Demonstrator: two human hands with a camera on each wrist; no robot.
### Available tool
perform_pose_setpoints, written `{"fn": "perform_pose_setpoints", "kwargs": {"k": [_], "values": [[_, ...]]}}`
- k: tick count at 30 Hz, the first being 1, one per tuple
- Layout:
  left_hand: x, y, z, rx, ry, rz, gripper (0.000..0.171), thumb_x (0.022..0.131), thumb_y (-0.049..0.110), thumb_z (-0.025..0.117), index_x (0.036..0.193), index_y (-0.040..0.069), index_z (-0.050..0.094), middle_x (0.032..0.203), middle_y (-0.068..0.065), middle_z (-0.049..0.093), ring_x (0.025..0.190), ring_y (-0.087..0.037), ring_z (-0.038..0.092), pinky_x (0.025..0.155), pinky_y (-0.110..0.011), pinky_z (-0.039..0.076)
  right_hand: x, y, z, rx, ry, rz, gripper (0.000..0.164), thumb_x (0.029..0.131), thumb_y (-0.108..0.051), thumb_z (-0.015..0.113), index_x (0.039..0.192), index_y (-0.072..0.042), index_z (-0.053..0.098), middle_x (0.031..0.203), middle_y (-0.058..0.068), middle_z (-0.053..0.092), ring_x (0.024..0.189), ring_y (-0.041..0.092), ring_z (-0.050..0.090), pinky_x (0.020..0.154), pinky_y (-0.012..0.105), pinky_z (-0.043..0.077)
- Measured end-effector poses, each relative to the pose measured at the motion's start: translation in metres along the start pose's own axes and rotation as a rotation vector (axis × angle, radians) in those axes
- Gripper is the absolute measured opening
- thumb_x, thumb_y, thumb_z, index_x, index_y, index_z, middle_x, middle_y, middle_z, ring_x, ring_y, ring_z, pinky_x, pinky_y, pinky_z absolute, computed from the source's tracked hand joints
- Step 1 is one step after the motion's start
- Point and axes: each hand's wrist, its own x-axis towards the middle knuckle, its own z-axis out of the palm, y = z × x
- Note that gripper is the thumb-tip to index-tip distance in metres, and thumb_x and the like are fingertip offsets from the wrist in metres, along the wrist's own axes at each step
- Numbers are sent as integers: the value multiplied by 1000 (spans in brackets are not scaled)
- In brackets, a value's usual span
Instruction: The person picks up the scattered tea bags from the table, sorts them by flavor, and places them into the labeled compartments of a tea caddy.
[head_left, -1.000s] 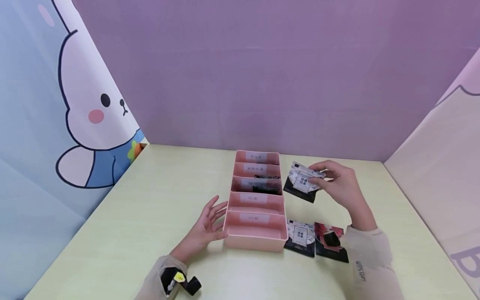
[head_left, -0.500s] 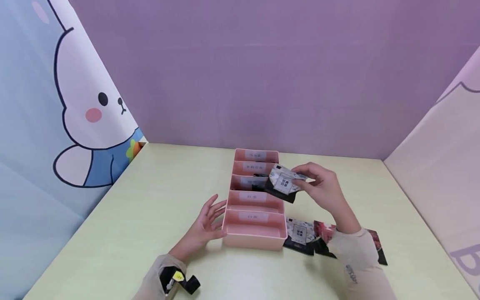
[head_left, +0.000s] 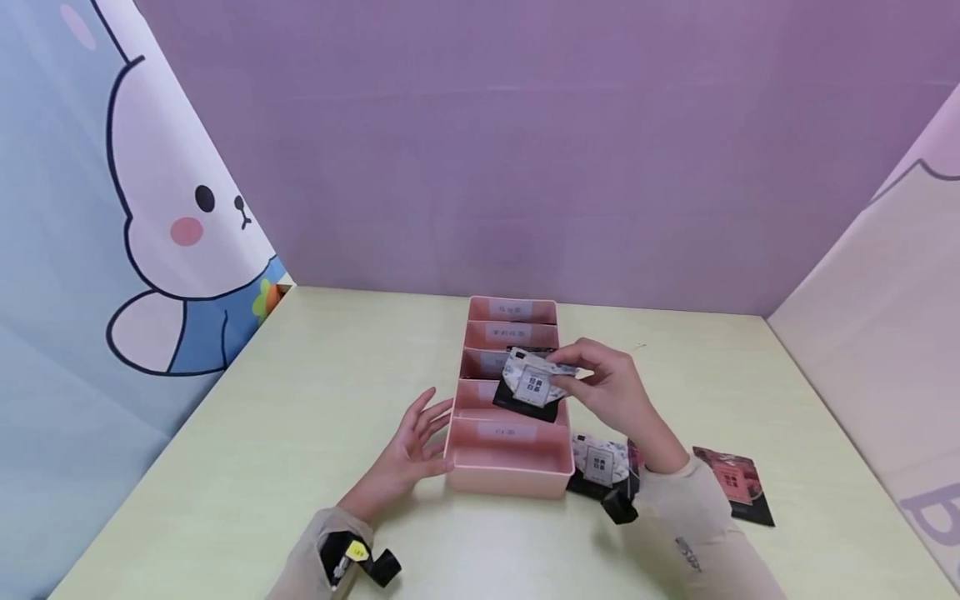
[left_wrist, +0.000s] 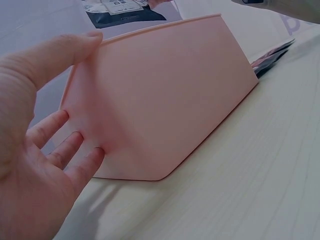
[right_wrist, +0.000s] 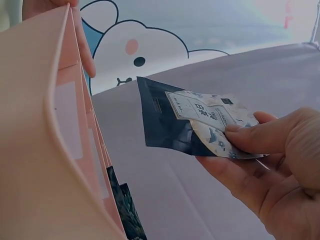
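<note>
A white-and-black tea sachet [head_left: 529,383] with a floral print is pinched by my right hand [head_left: 613,390], thumb on top. It hangs tilted over the long pink divided box [head_left: 510,485], above the middle compartments. In the right wrist view, the sachet [right_wrist: 185,120] appears beyond the box's near wall. My left hand [head_left: 408,454] touches the box's left side with fairly straight fingers; the left wrist view has its thumb [left_wrist: 75,50] at the rim. Dark sachets stand in some rear compartments. The nearest compartment shows its bare floor and a label.
Another white-and-black sachet [head_left: 600,465] lies against the box's right front corner, partly over a mostly hidden red one. Farther right lies a red-and-black sachet [head_left: 733,485]. A purple backdrop [head_left: 517,150] rises behind the table [head_left: 225,467].
My right hand has carried the sachet leftward and slightly toward me, from right of the box to above it. The forearm now uncovers the far-right red sachet. My left hand stays put.
</note>
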Motion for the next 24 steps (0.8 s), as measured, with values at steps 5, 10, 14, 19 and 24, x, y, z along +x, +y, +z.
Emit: {"fn": "perform_pose_setpoints", "kwargs": {"k": [5, 10, 14, 19, 24], "values": [[0, 4, 1, -6, 0, -2, 107, 86, 3, 76, 157, 4, -5, 161, -26, 15, 145, -39, 21, 109, -30, 38, -2, -2, 7, 33, -47, -51, 28, 79, 17, 73, 101, -1, 71, 93, 9, 69, 82, 10, 64, 59, 29, 59], [-1, 3, 0, -9, 0, -3, 107, 86, 2, 76, 157, 5, -4, 161, -27, 14, 145, -42, 19, 109, -31, 38, -6, -4, 17, 68, -95, -102, 28, 80, 16, 73, 101, -3, 70, 95, 10, 67, 77, 13, 60, 55, 28, 58], [-3, 2, 0, -5, 0, -9, 106, 86, 2, 76, 158, 8, -2, 161, -26, 14, 145, -42, 18, 111, -33, 36, -9, -5, 27, 68, -127, -173, 26, 79, 17, 72, 95, -4, 70, 90, 10, 66, 75, 16, 61, 59, 30, 58], [-3, 4, 0, -6, -9, 6, 105, 86, 2, 75, 158, 9, -1, 161, -26, 14, 145, -37, 21, 110, -30, 37, -15, -9, 39, 36, -184, -172, 26, 80, 16, 70, 89, -7, 70, 86, 6, 67, 76, 16, 63, 63, 30, 58], [-1, 3, 0, -10, -14, 20, 104, 87, 1, 75, 159, 10, 0, 161, -26, 14, 145, -30, 25, 110, -30, 37, -26, -8, 51, 9, -225, -218, 29, 78, 20, 66, 81, -9, 66, 82, 3, 67, 69, 12, 57, 56, 22, 52]]}}
